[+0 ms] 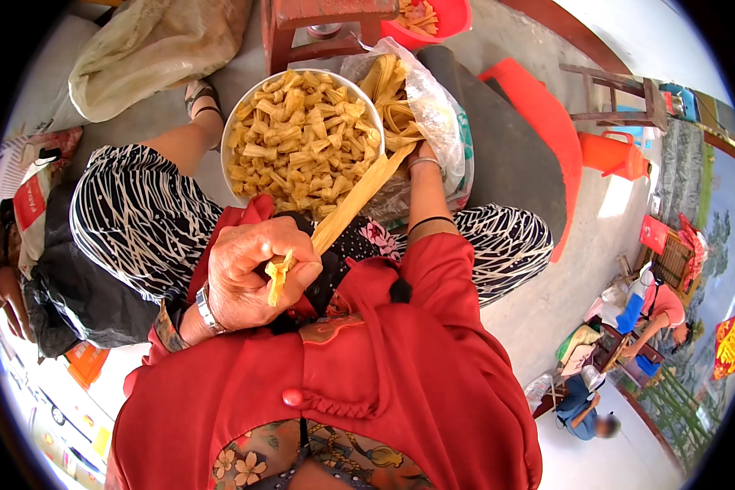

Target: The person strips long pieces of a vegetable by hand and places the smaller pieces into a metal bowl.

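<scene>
1. My left hand [257,273] is clenched around the near end of a long yellow tofu-skin strip [359,196], fingers curled tight, with a crumpled bit of it poking out by my thumb.
2. The strip runs up and away from that fist, slanting toward the white bowl [235,122] and crossing just beside its near right rim.
3. My right hand [420,155] sits at the far end of the strip, just right of the bowl, pressed against the clear plastic bag [445,122]; I cannot tell how its fingers are set, since the strip and the bag hide them.
4. The bowl stands between my knees, piled with short knotted pieces of tofu skin [302,143], all the same pale yellow.
5. The bag touches the bowl's right side, and more flat yellow sheets stick up out of it.
6. Beyond the bowl there is a red wooden stool [318,28], and right of the stool a red basin [445,24] with more yellow pieces.
7. Right of the bag lies a dark mat [506,155] with a red plastic edge behind it.
8. A silver watch rides my left wrist, well on the near side of the bowl; a bangle and a dark band ring my right wrist.
9. Far right of the bowl, other people sit low around a small table.
</scene>
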Demonstrator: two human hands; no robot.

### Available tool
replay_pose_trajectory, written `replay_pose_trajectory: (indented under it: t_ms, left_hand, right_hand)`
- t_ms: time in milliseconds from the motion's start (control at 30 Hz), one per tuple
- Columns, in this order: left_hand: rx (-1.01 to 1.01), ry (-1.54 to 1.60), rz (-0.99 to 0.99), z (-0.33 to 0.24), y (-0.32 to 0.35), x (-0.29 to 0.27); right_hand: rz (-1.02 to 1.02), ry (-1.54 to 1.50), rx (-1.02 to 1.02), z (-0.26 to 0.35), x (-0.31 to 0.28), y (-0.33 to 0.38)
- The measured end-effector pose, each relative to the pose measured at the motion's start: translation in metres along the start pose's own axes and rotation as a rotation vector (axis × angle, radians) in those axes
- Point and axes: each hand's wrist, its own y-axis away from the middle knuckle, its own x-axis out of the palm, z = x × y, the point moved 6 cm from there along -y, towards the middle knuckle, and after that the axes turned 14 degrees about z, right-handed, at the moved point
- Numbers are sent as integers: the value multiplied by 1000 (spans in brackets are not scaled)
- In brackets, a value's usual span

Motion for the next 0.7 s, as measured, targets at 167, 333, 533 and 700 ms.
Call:
replay_pose_trajectory:
  t_ms: [167,333,533,700]
  left_hand:
    - [-46,36,-11,2,-4,0]
    - [-96,32,4,3,-12,-4]
    - [-183,144,8,12,-24,-4]
    - [-178,144,26,14,-36,-4]
  right_hand:
    - [-8,-13,0,1,1,-13]
    - [-35,-21,11,0,-6,-21]
    - [-45,-38,23,0,-5,-34]
    - [-54,-38,31,-5,-11,-42]
